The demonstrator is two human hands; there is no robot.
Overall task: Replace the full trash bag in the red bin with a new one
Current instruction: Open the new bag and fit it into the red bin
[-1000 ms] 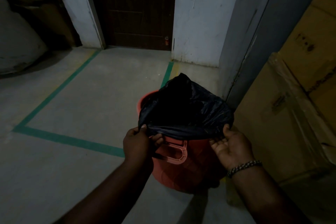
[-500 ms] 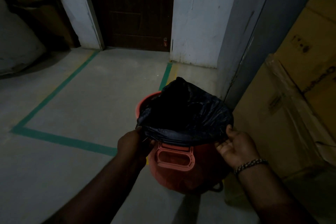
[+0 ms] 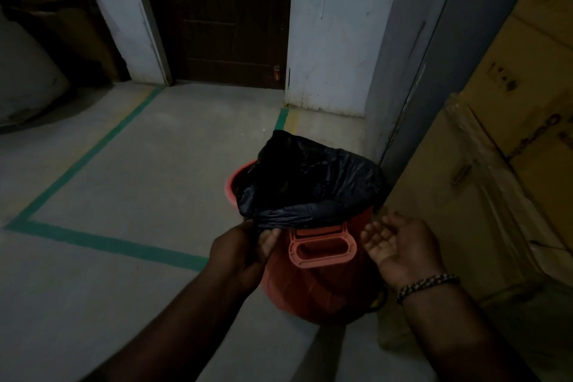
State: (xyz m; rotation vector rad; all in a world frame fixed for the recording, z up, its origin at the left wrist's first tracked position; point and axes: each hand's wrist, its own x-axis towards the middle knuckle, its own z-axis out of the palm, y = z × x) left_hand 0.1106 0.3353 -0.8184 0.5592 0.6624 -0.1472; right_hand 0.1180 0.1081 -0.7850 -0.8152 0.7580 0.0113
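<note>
My left hand (image 3: 245,253) pinches near edge of black trash bag (image 3: 310,183). My right hand (image 3: 400,245) loose, palm up, holding nothing, just beside rim. Bag sits in red bin (image 3: 322,288) on floor (image 3: 139,195); cardboard boxes (image 3: 496,195) at right.

The grey concrete floor (image 3: 139,195) bears green tape lines (image 3: 102,242); the red bin (image 3: 310,295) stands on it; cardboard boxes (image 3: 480,195) sit just beside.
</note>
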